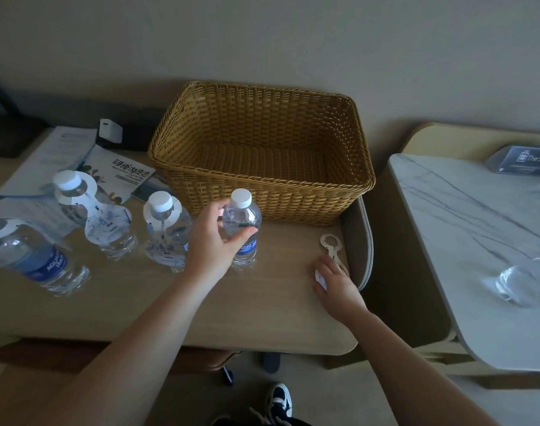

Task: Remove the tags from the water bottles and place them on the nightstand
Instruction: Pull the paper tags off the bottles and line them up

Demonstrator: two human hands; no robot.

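Note:
My left hand (215, 238) grips a small water bottle (243, 224) with a white cap and no tag, standing upright on the beige nightstand (262, 296) in front of the basket. My right hand (335, 282) rests flat on a removed white tag (330, 245) near the nightstand's right edge, its ring end sticking out beyond my fingers. Three other bottles stand to the left, each with a white tag round its neck: one beside my left hand (165, 229), one further left (93, 216), and a larger blue-labelled one (32, 256) at the far left.
An empty wicker basket (262, 155) stands at the back of the nightstand. Leaflets (121, 173) lie at the back left. To the right is a marble-topped table (478, 241) with a glass (521, 284) and a dark card (524, 159). My shoe (278, 401) shows below.

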